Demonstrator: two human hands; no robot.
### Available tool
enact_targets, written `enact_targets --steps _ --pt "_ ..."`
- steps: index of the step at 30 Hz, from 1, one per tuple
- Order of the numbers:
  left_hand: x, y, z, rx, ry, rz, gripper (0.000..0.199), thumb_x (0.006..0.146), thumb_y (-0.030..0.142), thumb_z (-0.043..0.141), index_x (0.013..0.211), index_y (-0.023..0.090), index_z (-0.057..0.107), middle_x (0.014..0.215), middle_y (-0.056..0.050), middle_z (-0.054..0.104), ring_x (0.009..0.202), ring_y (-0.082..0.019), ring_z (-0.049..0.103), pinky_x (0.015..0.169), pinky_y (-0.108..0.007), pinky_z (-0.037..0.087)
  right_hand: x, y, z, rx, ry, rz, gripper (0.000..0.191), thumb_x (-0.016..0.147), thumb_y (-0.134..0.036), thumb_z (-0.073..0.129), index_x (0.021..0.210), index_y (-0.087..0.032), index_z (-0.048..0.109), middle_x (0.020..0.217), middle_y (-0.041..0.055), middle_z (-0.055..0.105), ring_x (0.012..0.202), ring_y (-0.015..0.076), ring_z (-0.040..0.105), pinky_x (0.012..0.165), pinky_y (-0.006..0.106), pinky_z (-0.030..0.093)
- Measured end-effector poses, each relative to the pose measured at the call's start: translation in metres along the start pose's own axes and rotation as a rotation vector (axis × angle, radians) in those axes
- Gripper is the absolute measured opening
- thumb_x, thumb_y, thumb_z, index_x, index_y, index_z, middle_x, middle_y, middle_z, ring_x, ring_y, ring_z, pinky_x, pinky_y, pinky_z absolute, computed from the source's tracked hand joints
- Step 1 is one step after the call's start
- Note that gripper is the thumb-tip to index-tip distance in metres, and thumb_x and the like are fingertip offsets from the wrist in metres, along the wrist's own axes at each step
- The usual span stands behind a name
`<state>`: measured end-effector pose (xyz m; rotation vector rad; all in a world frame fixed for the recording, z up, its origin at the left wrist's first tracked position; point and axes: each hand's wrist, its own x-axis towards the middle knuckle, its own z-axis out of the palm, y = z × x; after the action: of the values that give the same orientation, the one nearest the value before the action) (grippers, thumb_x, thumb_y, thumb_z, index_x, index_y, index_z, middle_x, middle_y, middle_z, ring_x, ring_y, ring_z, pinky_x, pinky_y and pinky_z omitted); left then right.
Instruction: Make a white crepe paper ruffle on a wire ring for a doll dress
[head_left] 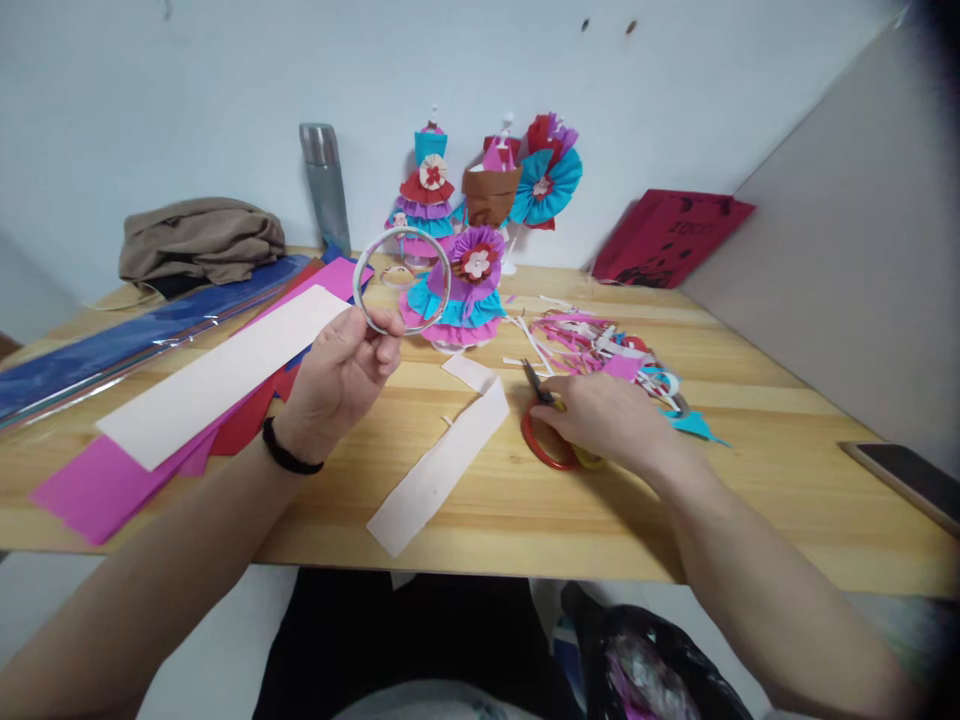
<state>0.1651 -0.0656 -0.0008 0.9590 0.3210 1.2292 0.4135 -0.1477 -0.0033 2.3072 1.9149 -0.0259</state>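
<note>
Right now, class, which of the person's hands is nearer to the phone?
Right. The right hand is at the scissors, left of the phone; the left hand holds the ring, farther left.

Ring (358, 282): silver-grey.
Scissors (528, 437): handles red and yellow, blades dark grey.
Creased strip (442, 480): pale pinkish white, plain.
Broad strip (225, 380): cream white, plain.
Sheets beneath (105, 490): magenta and red.
Front paper dress (459, 310): turquoise and pink tiers; rosette (480, 262) purple, red, pale centre.
Rear paper dress (427, 190): turquoise top; red, purple, pink tiers.
Fan rosette (551, 190): turquoise, red and purple behind.
Scraps (592, 345): mixed pink, white, red, turquoise.
Bag (671, 240): crimson, dark lettering.
Flask (326, 195): grey, silver cap.
Wristband (289, 455): black.
Tabletop (637, 540): yellow-brown, wood grain.
</note>
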Motion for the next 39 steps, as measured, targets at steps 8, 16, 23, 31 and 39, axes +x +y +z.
enact_targets --steps 8,16,23,31,39 --pt "-0.002 -0.002 0.002 -0.010 -0.031 0.003 0.021 0.085 0.030 0.067 0.072 0.013 0.066 0.074 -0.002 0.063 0.052 -0.004 0.050 0.047 -0.015 0.041 -0.002 -0.054 -0.004 0.412 0.193 -0.531 0.016 0.088 -0.024 0.057 0.089 -0.018 0.072 0.087 0.0069 0.068 0.074 0.0158 0.062 0.066 0.026 0.042" --pt "-0.002 -0.001 -0.001 -0.016 -0.038 -0.013 0.021 0.082 0.032 0.070 0.074 0.013 0.067 0.074 -0.002 0.063 0.051 -0.004 0.047 0.047 -0.015 0.042 0.026 -0.082 0.016 0.559 0.089 -0.643 0.015 0.083 -0.018 0.058 0.068 -0.018 0.058 0.069 0.0026 0.062 0.063 0.0128 0.053 0.058 0.025 0.033" --pt "-0.004 -0.001 -0.002 -0.008 -0.056 -0.029 0.022 0.077 0.034 0.074 0.073 0.013 0.067 0.076 -0.001 0.063 0.051 -0.004 0.046 0.047 -0.016 0.040 0.051 -0.030 -0.004 1.301 0.146 -0.494 0.024 0.087 -0.044 0.054 0.078 -0.023 0.047 0.062 -0.0038 0.053 0.045 0.0096 0.044 0.047 0.023 0.035" --pt "-0.012 -0.001 0.004 0.363 -0.269 -0.187 0.031 0.076 0.042 0.073 0.069 0.012 0.069 0.060 -0.001 0.057 0.045 -0.003 0.034 0.041 -0.019 0.023 0.061 0.028 -0.027 0.332 0.619 -0.015 0.017 0.082 -0.024 0.055 0.073 -0.016 0.067 0.071 0.0118 0.068 0.071 0.0255 0.063 0.068 0.037 0.044" --pt "-0.017 -0.011 0.009 0.752 -0.564 -0.189 0.026 0.080 0.032 0.067 0.065 0.012 0.062 0.062 0.000 0.052 0.060 -0.009 0.044 0.055 -0.023 0.032 -0.004 -0.023 -0.045 0.906 0.153 -0.775 0.025 0.089 -0.040 0.054 0.088 -0.019 0.068 0.086 0.0041 0.071 0.080 0.0165 0.063 0.073 0.028 0.047"
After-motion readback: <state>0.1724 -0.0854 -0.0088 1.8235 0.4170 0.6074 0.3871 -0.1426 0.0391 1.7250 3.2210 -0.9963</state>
